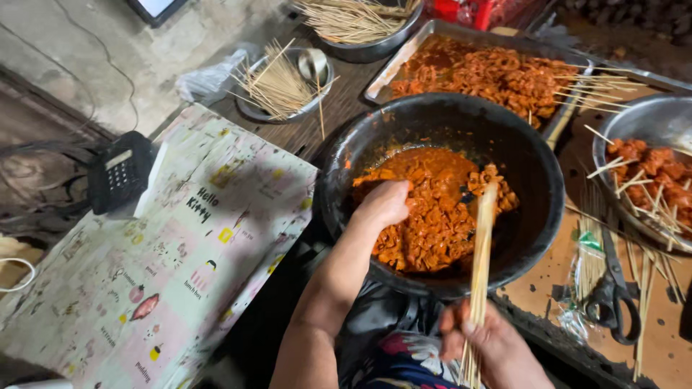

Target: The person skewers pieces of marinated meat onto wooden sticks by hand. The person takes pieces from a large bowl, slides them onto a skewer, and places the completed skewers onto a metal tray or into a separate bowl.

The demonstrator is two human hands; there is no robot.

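Two hands work over a black bowl (537,180) in the single head view. The left hand (386,203) reaches down into the bowl, fingers curled into the orange marinated meat (432,216) that fills its bottom; whether it grips a piece cannot be told. The right hand (494,349) sits at the near edge, below the bowl, closed around a bundle of bamboo skewers (481,252) that points upward across the bowl rim and over the meat.

Behind the bowl lies a metal tray (389,75) with skewered meat. To the right, a steel bowl (634,119) holds more meat with sticks. Scissors (613,292) lie on the brown surface beside loose skewers. Two metal dishes (288,112) of spare skewers stand at the far left of the tray. A patterned cloth (166,274) covers the left side, with a black telephone (119,173) just beyond it.
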